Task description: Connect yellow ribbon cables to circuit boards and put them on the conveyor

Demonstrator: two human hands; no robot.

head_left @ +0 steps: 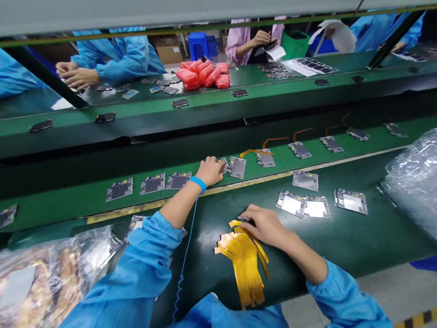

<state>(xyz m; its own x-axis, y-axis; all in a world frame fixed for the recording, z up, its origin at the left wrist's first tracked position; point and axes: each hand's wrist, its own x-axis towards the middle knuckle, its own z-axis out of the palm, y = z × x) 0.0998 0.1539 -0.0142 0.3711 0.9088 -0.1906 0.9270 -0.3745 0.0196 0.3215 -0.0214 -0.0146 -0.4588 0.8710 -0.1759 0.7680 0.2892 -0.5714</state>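
My left hand (209, 171), wearing a blue wrist strap, reaches onto the green belt. Its fingers are closed on the edge of a circuit board (224, 165) that they partly cover. Touching or just beside that board lies another circuit board (237, 167). Over the bench, my right hand (264, 223) has its fingers curled together at the top end of a fanned pile of yellow flex cables (245, 268). Something small and greyish shows between those fingers, too hidden to name.
Along the belt (66, 196) lie several boards, some with flex cables (276, 141). Loose boards (351, 201) rest on the bench at right. Clear plastic packaging (428, 172) is far right; a bag of copper-coloured parts (36, 281) is lower left. Co-workers sit across, near red bundles (203, 74).
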